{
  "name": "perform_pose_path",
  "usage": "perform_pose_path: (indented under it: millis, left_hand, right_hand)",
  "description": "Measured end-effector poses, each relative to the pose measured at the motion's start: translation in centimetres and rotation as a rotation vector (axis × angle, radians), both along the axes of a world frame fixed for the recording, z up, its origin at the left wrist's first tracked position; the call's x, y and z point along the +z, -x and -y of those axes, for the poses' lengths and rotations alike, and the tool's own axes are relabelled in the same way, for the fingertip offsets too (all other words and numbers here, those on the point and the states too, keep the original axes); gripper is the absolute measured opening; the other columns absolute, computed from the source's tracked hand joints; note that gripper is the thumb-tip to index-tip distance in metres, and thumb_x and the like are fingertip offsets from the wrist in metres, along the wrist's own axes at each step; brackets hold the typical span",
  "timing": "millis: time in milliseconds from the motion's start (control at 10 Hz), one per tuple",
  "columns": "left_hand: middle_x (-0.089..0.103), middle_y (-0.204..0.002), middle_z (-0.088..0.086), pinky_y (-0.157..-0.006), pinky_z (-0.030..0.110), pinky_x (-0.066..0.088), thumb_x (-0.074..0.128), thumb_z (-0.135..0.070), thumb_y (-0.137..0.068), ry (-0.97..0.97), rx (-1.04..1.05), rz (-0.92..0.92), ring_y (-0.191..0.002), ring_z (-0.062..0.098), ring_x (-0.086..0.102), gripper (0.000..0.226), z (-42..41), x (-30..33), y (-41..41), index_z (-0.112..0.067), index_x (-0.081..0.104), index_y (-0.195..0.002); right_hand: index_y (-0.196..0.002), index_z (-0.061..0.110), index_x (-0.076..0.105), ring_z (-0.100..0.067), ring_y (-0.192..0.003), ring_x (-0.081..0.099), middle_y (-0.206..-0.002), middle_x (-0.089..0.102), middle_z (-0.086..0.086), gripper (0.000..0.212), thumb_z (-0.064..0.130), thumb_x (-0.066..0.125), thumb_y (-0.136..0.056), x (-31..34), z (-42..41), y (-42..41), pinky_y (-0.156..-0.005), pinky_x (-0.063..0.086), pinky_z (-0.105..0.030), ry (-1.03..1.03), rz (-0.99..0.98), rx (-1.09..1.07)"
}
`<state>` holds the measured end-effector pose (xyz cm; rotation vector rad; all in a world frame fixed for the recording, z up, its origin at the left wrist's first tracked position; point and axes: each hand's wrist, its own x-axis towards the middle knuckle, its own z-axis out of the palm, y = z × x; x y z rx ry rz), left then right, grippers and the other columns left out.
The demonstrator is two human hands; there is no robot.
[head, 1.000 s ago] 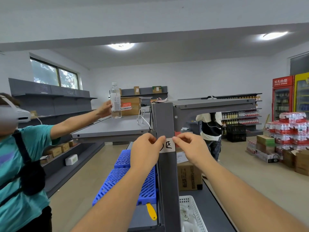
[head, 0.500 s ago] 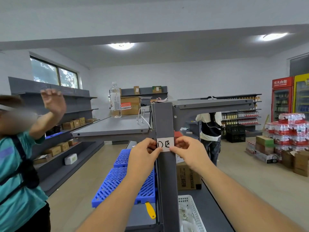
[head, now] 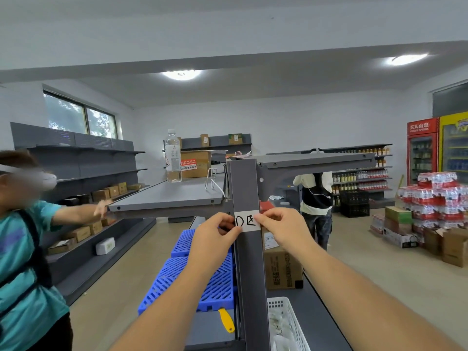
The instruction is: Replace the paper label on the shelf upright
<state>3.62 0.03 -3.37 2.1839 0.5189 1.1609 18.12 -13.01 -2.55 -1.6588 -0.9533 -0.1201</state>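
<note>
Only partly visible: paper label [head: 247, 221], edges under both hands' fingertips.

Two round ceiling lights [head: 181, 74] are glowing overhead, the right one [head: 406, 59] blowing out to white. Daylight is coming in through the window [head: 79, 117] at left, hazing its panes. The room is looking evenly bright, shadows staying soft. The wide lens is bending the ceiling beam [head: 228, 64] and stretching the forearms at the bottom edge. The person at left [head: 22, 224] is smearing with blur
</note>
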Motion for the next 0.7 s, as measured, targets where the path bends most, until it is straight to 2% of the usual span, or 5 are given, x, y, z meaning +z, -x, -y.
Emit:
perform_pose_path:
  millis: [100,300,500,600,700]
  left_hand:
    - [0.073,-0.09,-0.016,-0.061,0.009,0.05,0.075,-0.03,-0.092,0.031,0.017,0.02,-0.083,-0.002,0.068,0.011,0.0,0.2,-0.3,-0.028,0.07,-0.102]
    - [0.074,-0.095,-0.014,-0.059,0.007,0.053,0.073,-0.026,-0.094,0.058,0.006,0.01,-0.089,0.0,0.07,0.011,-0.2,0.2,-0.2,-0.025,0.072,-0.105]
    - [0.075,-0.1,-0.011,-0.063,0.009,0.05,0.065,-0.019,-0.099,0.051,0.025,-0.032,-0.089,0.001,0.07,0.015,0.0,0.2,0.1,-0.025,0.074,-0.11]
    - [0.075,-0.099,-0.011,-0.063,0.012,0.048,0.061,-0.017,-0.101,0.093,0.033,-0.048,-0.085,0.005,0.071,0.017,0.3,-0.1,0.6,-0.024,0.073,-0.111]
    - [0.072,-0.096,-0.01,-0.067,0.02,0.054,0.058,-0.025,-0.102,0.144,0.039,-0.039,-0.086,0.009,0.071,0.013,0.8,0.0,1.1,-0.025,0.07,-0.109]
  right_hand:
    - [-0.089,0.033,0.082,-0.006,-0.075,0.069,-0.083,0.08,0.009,0.017,0.046,0.071,-0.093,0.3,0.3,0.3,-0.07,0.055,-0.027,0.001,-0.072,0.026]
    - [-0.088,0.016,0.083,-0.015,-0.081,0.067,-0.088,0.081,-0.007,0.037,0.045,0.063,-0.098,0.2,0.4,0.2,-0.083,0.059,-0.047,0.045,-0.209,0.007]
    - [-0.083,0.009,0.081,-0.013,-0.058,0.055,-0.072,0.076,-0.008,0.05,0.054,0.062,-0.096,0.6,0.4,0.8,-0.063,0.047,-0.034,0.065,-0.154,-0.04]
    - [-0.081,0.022,0.08,-0.011,-0.069,0.064,-0.08,0.081,0.004,0.034,0.041,0.06,-0.1,0.5,0.6,1.0,-0.083,0.058,-0.042,0.094,-0.198,-0.08]
    - [-0.079,0.026,0.077,-0.014,-0.075,0.07,-0.081,0.08,0.008,0.034,0.037,0.056,-0.103,0.5,1.3,0.9,-0.09,0.06,-0.046,0.093,-0.167,-0.153]
